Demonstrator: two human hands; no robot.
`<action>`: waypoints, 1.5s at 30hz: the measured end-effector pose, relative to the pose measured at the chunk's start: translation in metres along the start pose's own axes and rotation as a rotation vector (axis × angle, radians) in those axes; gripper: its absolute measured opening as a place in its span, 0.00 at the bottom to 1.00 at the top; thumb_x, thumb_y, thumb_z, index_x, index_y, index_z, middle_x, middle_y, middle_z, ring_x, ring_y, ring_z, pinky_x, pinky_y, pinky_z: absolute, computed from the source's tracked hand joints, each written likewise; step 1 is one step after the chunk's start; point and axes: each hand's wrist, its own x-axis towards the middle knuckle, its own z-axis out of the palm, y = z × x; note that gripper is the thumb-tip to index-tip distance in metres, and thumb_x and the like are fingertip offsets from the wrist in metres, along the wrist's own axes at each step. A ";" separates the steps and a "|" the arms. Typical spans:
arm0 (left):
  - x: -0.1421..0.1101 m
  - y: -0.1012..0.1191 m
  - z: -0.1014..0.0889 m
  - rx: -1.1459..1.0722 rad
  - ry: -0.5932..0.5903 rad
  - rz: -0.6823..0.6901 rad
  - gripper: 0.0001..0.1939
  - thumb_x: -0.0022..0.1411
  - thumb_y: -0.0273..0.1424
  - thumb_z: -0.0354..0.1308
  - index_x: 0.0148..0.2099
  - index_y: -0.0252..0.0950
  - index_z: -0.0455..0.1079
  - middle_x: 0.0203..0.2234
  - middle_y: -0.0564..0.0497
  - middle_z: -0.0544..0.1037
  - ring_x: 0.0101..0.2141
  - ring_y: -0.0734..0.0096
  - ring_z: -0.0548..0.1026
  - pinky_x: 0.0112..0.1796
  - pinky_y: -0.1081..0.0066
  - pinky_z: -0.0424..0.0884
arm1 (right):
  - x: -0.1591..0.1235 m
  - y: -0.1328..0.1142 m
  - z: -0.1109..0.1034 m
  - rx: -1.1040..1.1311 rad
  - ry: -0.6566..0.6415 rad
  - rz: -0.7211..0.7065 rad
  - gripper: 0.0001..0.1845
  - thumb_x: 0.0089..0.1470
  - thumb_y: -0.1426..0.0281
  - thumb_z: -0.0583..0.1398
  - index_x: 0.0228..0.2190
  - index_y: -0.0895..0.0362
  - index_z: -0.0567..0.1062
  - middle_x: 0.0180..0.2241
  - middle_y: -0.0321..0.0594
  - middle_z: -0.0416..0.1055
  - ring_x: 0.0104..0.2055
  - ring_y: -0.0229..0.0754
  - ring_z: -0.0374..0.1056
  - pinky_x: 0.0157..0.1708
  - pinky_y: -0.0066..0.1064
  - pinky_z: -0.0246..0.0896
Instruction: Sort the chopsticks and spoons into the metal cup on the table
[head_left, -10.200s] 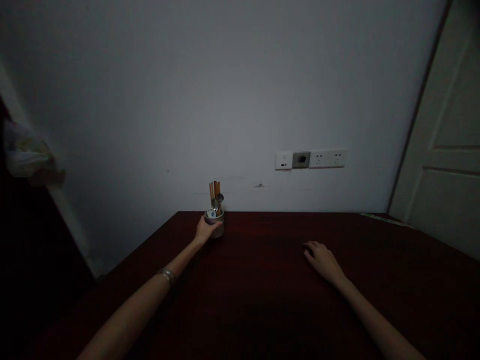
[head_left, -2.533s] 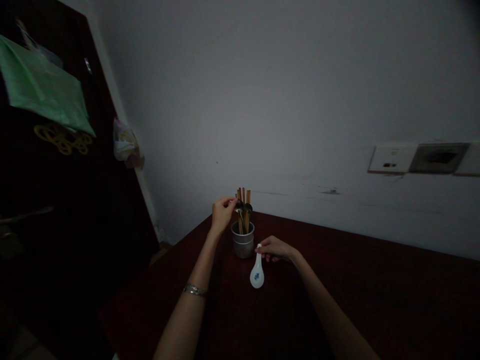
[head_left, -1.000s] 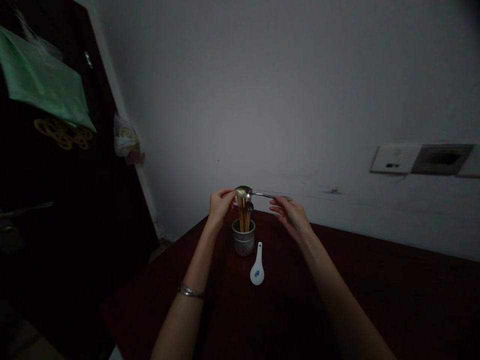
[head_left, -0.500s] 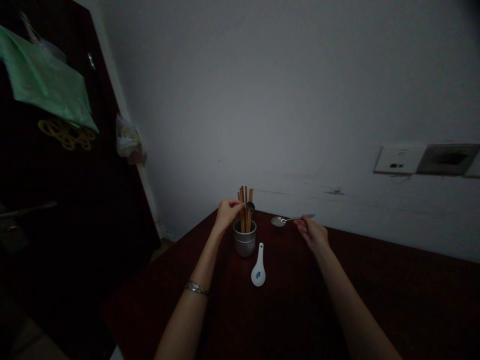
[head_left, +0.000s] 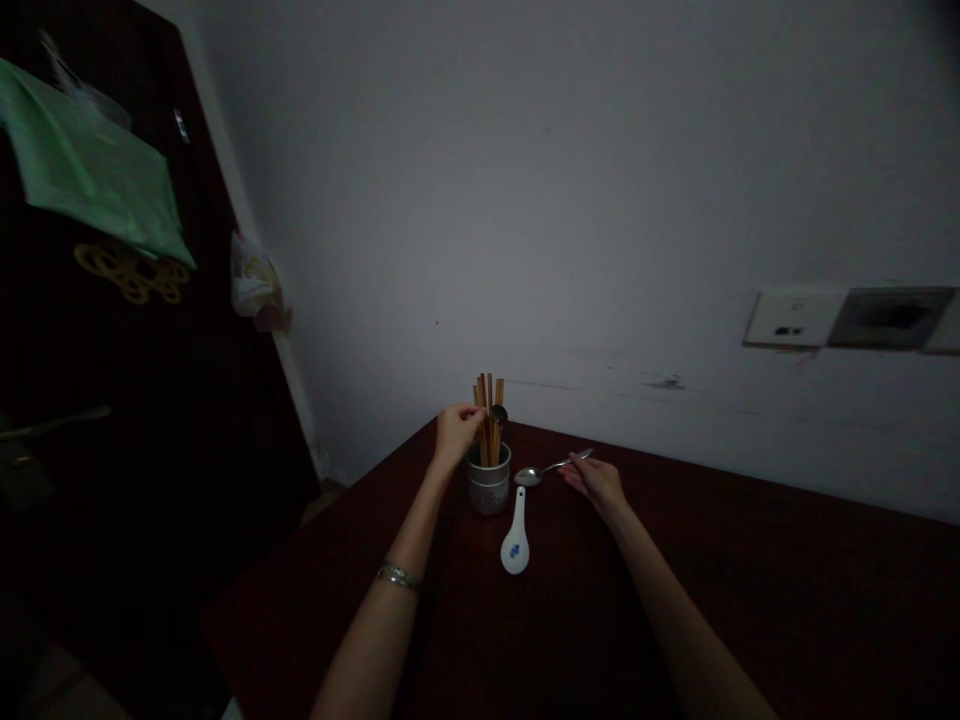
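Nearest on the dark red surface (head_left: 480, 640) lies a white ceramic soup spoon with a small blue motif (head_left: 514, 552), its handle pointing away. Beyond it, the right hand (head_left: 602, 487) has its grip pinched on the handle of a shiny silver metal spoon (head_left: 529, 477) – whose bowl hangs low or rests, I cannot tell which. The step in hand looks like laying that spoon down; the next move calls for a level, gentle release clear of the ceramic one. Just left, a grey round cup (head_left: 489, 494) stands upright, bearing light-brown slender chopsticks (head_left: 491, 440) and a dark round-bowled spoon (head_left: 499, 412). The left hand (head_left: 454, 432) is at the chopsticks, fingertips bunched – whether its grip clasps one cannot be told
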 end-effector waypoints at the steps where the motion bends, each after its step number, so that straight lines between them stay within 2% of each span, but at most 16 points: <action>1: -0.001 0.003 -0.002 -0.007 0.013 0.018 0.17 0.51 0.40 0.53 0.28 0.30 0.73 0.17 0.51 0.71 0.20 0.75 0.67 0.22 0.77 0.59 | 0.000 0.001 0.000 -0.007 0.000 0.003 0.07 0.45 0.74 0.62 0.24 0.62 0.68 0.19 0.44 0.73 0.23 0.41 0.72 0.22 0.24 0.70; 7: 0.000 0.005 -0.014 -0.004 0.126 0.053 0.21 0.56 0.41 0.48 0.24 0.30 0.72 0.12 0.53 0.66 0.17 0.76 0.65 0.23 0.76 0.59 | 0.001 0.004 0.003 -0.064 -0.003 0.008 0.10 0.44 0.76 0.63 0.25 0.60 0.64 0.16 0.40 0.71 0.20 0.40 0.71 0.19 0.25 0.68; 11: 0.004 -0.005 -0.017 -0.003 0.125 0.004 0.21 0.56 0.42 0.47 0.27 0.30 0.73 0.12 0.54 0.66 0.16 0.76 0.64 0.22 0.76 0.58 | 0.002 0.005 0.004 -0.187 0.005 -0.010 0.13 0.41 0.76 0.64 0.25 0.58 0.63 0.14 0.37 0.70 0.18 0.40 0.70 0.17 0.26 0.67; 14: 0.006 -0.014 -0.017 0.039 0.090 -0.029 0.20 0.55 0.40 0.48 0.27 0.30 0.73 0.13 0.53 0.68 0.17 0.76 0.65 0.22 0.76 0.59 | 0.002 0.005 0.003 -0.278 -0.012 -0.013 0.11 0.42 0.76 0.64 0.23 0.59 0.64 0.12 0.37 0.68 0.16 0.39 0.69 0.14 0.25 0.65; 19: 0.008 -0.027 -0.013 0.149 0.003 -0.109 0.08 0.49 0.28 0.54 0.29 0.30 0.73 0.20 0.50 0.74 0.23 0.75 0.69 0.25 0.77 0.61 | 0.004 0.004 0.000 -0.328 -0.027 0.020 0.09 0.42 0.75 0.63 0.20 0.60 0.66 0.11 0.39 0.69 0.14 0.39 0.67 0.13 0.25 0.65; 23: 0.006 -0.029 -0.012 0.155 -0.059 -0.223 0.08 0.47 0.26 0.55 0.31 0.31 0.73 0.16 0.52 0.71 0.20 0.75 0.68 0.23 0.77 0.61 | 0.007 0.005 -0.003 -0.324 -0.045 0.058 0.06 0.44 0.77 0.61 0.21 0.60 0.67 0.12 0.41 0.69 0.15 0.40 0.68 0.15 0.26 0.66; 26: 0.004 -0.027 -0.012 0.147 -0.104 -0.256 0.09 0.48 0.27 0.54 0.31 0.31 0.73 0.13 0.54 0.69 0.17 0.77 0.66 0.22 0.77 0.60 | 0.009 0.005 -0.005 -0.313 -0.050 0.069 0.03 0.45 0.77 0.60 0.25 0.61 0.68 0.12 0.42 0.70 0.16 0.41 0.69 0.16 0.26 0.66; 30: 0.001 -0.028 -0.012 0.156 -0.191 -0.260 0.08 0.47 0.28 0.55 0.28 0.31 0.73 0.11 0.55 0.66 0.15 0.78 0.64 0.19 0.77 0.59 | 0.010 0.006 -0.007 -0.300 -0.049 0.080 0.04 0.47 0.76 0.58 0.30 0.63 0.69 0.13 0.43 0.71 0.16 0.42 0.69 0.18 0.27 0.67; 35: -0.001 -0.031 -0.011 0.159 -0.260 -0.237 0.08 0.47 0.30 0.54 0.26 0.30 0.73 0.10 0.56 0.64 0.13 0.79 0.61 0.17 0.78 0.57 | 0.008 0.004 -0.009 -0.255 -0.038 0.085 0.11 0.49 0.76 0.56 0.38 0.65 0.67 0.13 0.42 0.70 0.17 0.43 0.70 0.18 0.29 0.68; 40: -0.001 -0.033 -0.015 0.125 -0.344 -0.190 0.10 0.49 0.31 0.53 0.28 0.30 0.72 0.12 0.56 0.65 0.13 0.81 0.60 0.16 0.79 0.56 | 0.001 -0.003 -0.012 -0.220 -0.053 0.109 0.14 0.49 0.76 0.55 0.40 0.67 0.64 0.14 0.43 0.70 0.19 0.42 0.70 0.21 0.29 0.69; 45: -0.001 -0.033 -0.018 0.114 -0.435 -0.176 0.11 0.51 0.32 0.51 0.30 0.30 0.71 0.14 0.56 0.66 0.12 0.80 0.61 0.15 0.78 0.57 | -0.001 -0.024 -0.003 -0.336 0.016 -0.024 0.16 0.47 0.77 0.56 0.40 0.62 0.64 0.14 0.36 0.68 0.16 0.38 0.66 0.17 0.29 0.66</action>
